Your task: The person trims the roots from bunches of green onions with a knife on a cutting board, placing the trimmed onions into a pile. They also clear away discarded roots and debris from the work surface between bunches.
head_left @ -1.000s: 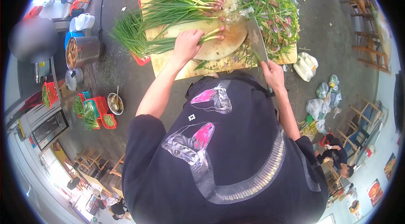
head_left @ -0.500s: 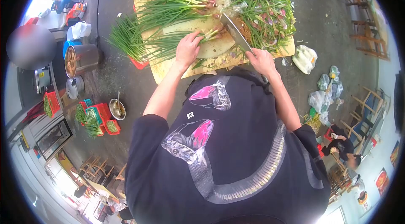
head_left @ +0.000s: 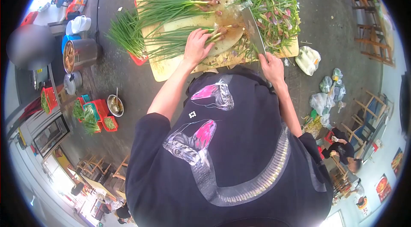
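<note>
My left hand is closed over the near bunch of spring onions, close to its root ends. The bunch lies across a round white cutting board. In my right hand is the handle of a cleaver, its broad blade pointing away from me, just right of the board and apart from the bunch. A second bunch of spring onions lies farther back on the board, roots to the right. A heap of trimmings, green leaves and purplish skins, covers the table's right side.
The wooden tabletop ends just in front of my body. More spring onions stand in a red basket at its left. A white bag lies on the floor at right; a steel pot stands left. A person is at lower right.
The cleaver has moved right, away from the root ends, and its blade has turned to point more straight ahead. My left hand has shifted slightly right along the near bunch.
</note>
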